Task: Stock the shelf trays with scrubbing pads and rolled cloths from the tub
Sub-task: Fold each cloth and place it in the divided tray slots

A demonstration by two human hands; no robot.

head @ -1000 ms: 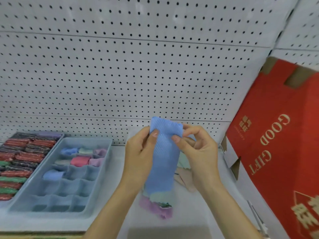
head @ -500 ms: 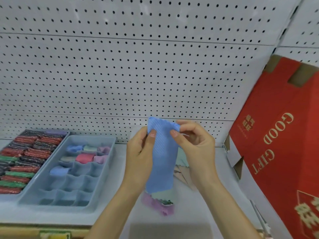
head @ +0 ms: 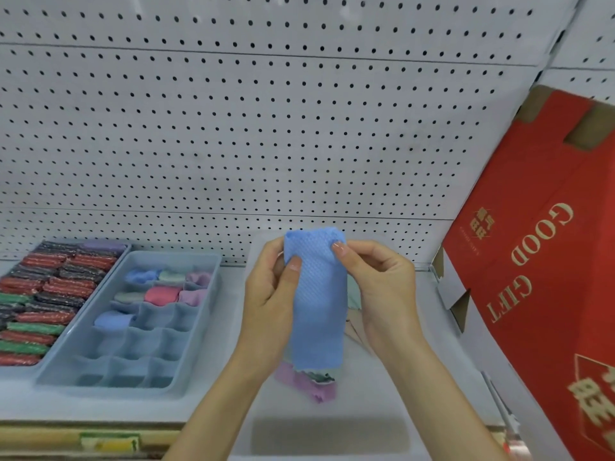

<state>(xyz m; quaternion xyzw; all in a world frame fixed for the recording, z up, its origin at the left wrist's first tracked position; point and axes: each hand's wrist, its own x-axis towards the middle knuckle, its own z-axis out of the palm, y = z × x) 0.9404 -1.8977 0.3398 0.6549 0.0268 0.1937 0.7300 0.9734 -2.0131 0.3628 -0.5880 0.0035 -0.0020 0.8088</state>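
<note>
A blue waffle-textured cloth (head: 317,311) hangs upright between my hands, folded into a long strip. My left hand (head: 271,304) pinches its upper left edge with thumb in front. My right hand (head: 382,291) pinches the upper right corner, where the top is curling over. Below them lies the clear tub (head: 376,394) with pink and pale cloths (head: 307,382) in it. To the left sits a grey divided tray (head: 199,331) with several rolled cloths (head: 161,294) in its far cells. Farther left is a tray of red, green and dark scrubbing pads (head: 36,301).
A white pegboard wall (head: 266,128) backs the shelf. A red cardboard box (head: 545,261) marked GOOD GIFT leans at the right, close to my right forearm. The shelf's front edge carries a price label strip (head: 109,442).
The top edge of the blue cloth has begun to fold over under my right fingers. Both hands stayed at about the same spot above the tub.
</note>
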